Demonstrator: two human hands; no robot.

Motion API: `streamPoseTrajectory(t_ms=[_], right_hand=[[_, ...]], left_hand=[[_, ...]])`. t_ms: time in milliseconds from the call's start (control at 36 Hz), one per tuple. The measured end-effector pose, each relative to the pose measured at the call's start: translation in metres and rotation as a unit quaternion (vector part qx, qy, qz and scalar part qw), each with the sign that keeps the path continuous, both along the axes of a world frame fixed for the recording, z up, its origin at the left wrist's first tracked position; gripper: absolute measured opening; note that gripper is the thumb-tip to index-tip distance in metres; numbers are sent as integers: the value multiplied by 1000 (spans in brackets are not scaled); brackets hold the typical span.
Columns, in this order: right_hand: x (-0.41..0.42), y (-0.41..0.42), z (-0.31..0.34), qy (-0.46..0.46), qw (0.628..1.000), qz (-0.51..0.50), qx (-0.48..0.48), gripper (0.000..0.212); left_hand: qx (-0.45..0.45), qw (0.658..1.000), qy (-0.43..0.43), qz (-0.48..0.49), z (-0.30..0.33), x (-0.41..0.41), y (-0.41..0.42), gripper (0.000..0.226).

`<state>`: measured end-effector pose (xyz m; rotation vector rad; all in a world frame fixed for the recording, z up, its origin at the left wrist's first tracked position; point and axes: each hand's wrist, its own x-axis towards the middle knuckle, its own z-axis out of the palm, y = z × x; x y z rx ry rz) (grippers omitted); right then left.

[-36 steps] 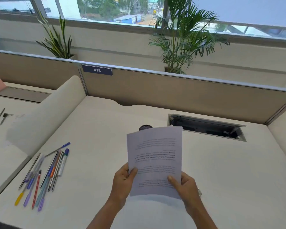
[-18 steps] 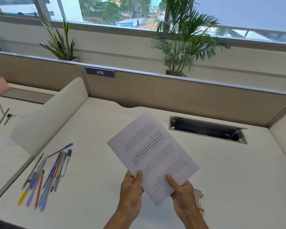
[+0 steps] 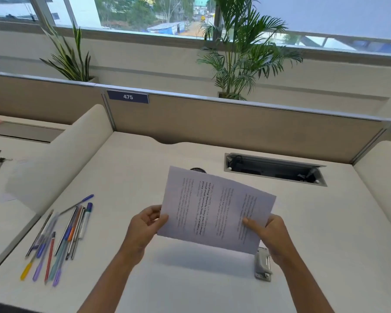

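Observation:
A white printed sheet of paper (image 3: 215, 211) hangs in the air above the middle of the desk, turned sideways so its text lines run top to bottom. My left hand (image 3: 145, 227) pinches its left edge between thumb and fingers. My right hand (image 3: 269, 233) grips its right edge, thumb lying on the printed face. The sheet bows slightly between the two hands.
Several pens and pencils (image 3: 59, 238) lie in a bunch at the left of the white desk (image 3: 127, 177). A grey stapler (image 3: 262, 263) sits under my right hand. An open cable hatch (image 3: 273, 169) is at the back right, a small dark round object (image 3: 198, 170) behind the sheet, beige partitions (image 3: 235, 127) around.
The sheet has turned from upright through a diagonal to lying sideways. My hands have spread apart to its left and right edges and lifted it a little.

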<state>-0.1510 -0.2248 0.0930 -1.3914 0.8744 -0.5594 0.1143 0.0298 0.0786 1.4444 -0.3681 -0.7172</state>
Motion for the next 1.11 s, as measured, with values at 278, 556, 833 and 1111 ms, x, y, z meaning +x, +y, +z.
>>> streamPoseTrajectory(t_ms=[278, 556, 833, 1111], right_hand=[[2, 15, 3, -4, 992, -48, -118, 6], [-5, 50, -64, 44, 989, -121, -78, 12], [-7, 56, -65, 54, 985, -143, -81, 10], [-5, 69, -82, 97, 979, -141, -113, 19]], left_hand=[[-9, 994, -106, 37, 9, -15, -21, 11], [61, 988, -140, 38, -49, -53, -10, 13], [69, 978, -184, 73, -49, -68, -7, 36], [117, 980, -141, 75, -80, -77, -3, 25]])
